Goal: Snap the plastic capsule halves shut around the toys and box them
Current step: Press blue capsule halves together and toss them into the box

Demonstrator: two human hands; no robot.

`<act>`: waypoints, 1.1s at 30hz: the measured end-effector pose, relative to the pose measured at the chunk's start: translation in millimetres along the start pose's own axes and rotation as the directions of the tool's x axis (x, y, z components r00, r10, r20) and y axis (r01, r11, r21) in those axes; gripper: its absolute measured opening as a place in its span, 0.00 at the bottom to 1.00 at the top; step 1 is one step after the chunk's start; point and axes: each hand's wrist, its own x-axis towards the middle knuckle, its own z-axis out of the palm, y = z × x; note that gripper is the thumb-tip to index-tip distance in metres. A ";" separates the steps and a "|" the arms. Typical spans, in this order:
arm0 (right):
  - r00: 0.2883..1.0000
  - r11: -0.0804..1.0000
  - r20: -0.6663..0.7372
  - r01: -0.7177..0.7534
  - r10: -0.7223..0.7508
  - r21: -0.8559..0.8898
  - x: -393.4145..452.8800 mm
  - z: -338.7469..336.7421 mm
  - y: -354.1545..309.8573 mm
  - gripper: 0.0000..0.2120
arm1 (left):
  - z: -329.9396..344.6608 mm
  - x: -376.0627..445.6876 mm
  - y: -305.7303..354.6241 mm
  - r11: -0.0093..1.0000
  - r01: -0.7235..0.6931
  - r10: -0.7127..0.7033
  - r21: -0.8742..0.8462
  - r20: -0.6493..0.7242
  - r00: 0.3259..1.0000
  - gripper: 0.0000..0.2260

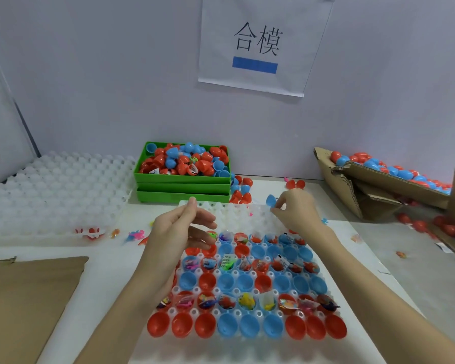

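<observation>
A white dimpled tray (243,216) lies in front of me, filled with rows of red and blue capsule halves (250,328), some of them holding small wrapped toys (246,302). My right hand (297,210) is raised over the tray's far right corner and pinches a blue capsule half (270,200) between thumb and fingertips. My left hand (183,227) hovers over the tray's far left part, fingers relaxed and loosely spread, with nothing in it. At the right stands a torn cardboard box (357,190) holding many closed red and blue capsules.
Stacked green bins (181,189) at the back centre hold several capsule halves, with loose ones beside them. A pile of white trays (55,185) sits at the left. Brown cardboard (24,298) lies at the front left. Loose toys and capsules are scattered on the table.
</observation>
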 end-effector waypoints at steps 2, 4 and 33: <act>0.996 0.997 -0.080 0.051 -0.046 0.053 -7.3 -3.0 -3.9 0.07 | 0.0 0.9 -2.2 1.000 -0.016 0.016 0.020 -0.010 1.000 0.18; 0.984 0.980 -0.134 0.136 -0.117 0.143 -19.2 -6.8 -11.5 0.04 | -0.1 1.5 -5.3 0.993 -0.051 0.055 0.102 -0.033 0.998 0.13; 0.882 0.781 -0.009 0.421 -0.471 0.461 -90.6 -34.7 -63.7 0.09 | -1.6 7.8 -12.1 0.994 0.059 -0.054 -0.094 0.053 0.997 0.11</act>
